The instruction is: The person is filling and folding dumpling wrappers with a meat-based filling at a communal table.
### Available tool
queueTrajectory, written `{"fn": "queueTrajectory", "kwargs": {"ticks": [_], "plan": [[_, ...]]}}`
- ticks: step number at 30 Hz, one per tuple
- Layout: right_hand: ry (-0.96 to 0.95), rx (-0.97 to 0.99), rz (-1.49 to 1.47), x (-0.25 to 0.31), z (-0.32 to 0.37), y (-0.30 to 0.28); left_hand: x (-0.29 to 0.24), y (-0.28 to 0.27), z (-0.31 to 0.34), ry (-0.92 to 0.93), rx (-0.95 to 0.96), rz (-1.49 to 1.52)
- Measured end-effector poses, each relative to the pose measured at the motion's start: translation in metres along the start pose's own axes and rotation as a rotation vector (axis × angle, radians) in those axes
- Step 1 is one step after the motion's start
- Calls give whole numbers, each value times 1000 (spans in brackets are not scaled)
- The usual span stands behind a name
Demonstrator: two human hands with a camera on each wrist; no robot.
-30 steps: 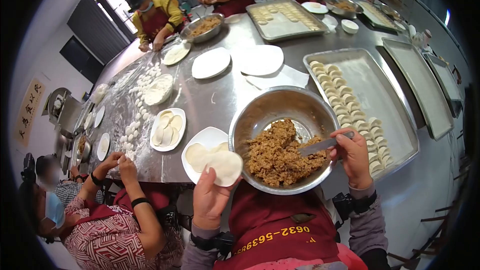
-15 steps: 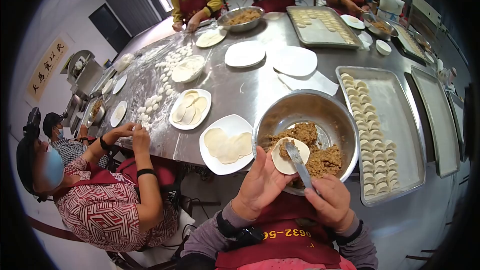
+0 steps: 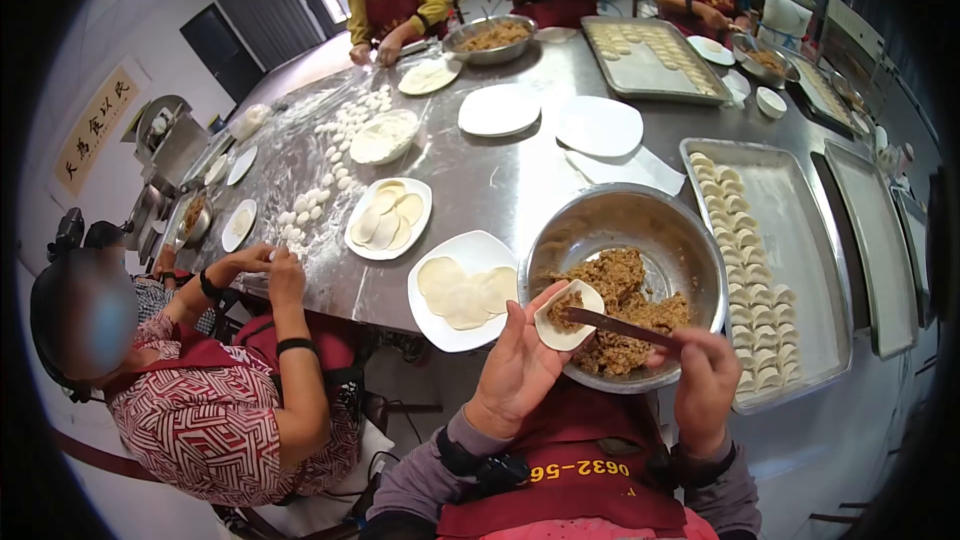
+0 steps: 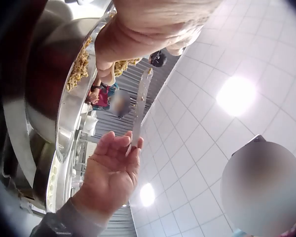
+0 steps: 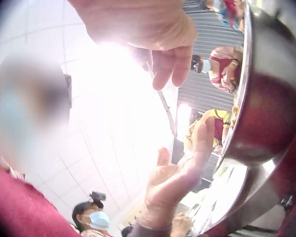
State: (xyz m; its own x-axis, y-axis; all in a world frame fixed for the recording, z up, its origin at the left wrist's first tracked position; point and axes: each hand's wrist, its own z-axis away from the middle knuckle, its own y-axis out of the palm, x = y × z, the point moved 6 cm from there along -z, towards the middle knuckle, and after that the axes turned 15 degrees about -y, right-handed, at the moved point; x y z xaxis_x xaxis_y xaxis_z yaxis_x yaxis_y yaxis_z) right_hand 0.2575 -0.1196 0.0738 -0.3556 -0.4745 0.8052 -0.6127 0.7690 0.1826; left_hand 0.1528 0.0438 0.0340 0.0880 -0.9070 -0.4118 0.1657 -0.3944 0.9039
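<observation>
In the head view, my left hand point(image 3: 520, 373) holds a round dumpling wrapper point(image 3: 556, 337) palm up, its edges cupped and the thumb standing free. A dab of brown filling point(image 3: 572, 306) sits in the wrapper. My right hand point(image 3: 708, 388) grips a narrow flat spatula point(image 3: 625, 327), whose tip lies over the filling. In the left wrist view the spatula point(image 4: 140, 106) shows bits of filling, held between thumb and fingers. Both hands are over the near rim of a large steel bowl point(image 3: 545, 225) of minced filling point(image 3: 640, 285).
Left of the bowl, a white plate point(image 3: 428, 328) carries wrappers; another wrapper plate point(image 3: 362, 243) is behind it. A metal tray point(image 3: 800, 240) with rows of folded dumplings stands right. A person in a patterned shirt point(image 3: 215, 420) works close on my left; others stand across the steel table point(image 3: 480, 175).
The left hand has brought the wrapper from beside the plate to the bowl. The spatula has come out of the bowl's filling, and filling now lies in the wrapper, which has become more cupped.
</observation>
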Motion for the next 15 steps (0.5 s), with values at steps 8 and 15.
{"fn": "queueTrajectory", "kwargs": {"ticks": [8,15], "plan": [[235,-48,-95,-29,6,-1,11,-1,9,-37,-62,-96],[7,16,-3,8,-3,9,1,-6,10,-13,-36,-19]]}}
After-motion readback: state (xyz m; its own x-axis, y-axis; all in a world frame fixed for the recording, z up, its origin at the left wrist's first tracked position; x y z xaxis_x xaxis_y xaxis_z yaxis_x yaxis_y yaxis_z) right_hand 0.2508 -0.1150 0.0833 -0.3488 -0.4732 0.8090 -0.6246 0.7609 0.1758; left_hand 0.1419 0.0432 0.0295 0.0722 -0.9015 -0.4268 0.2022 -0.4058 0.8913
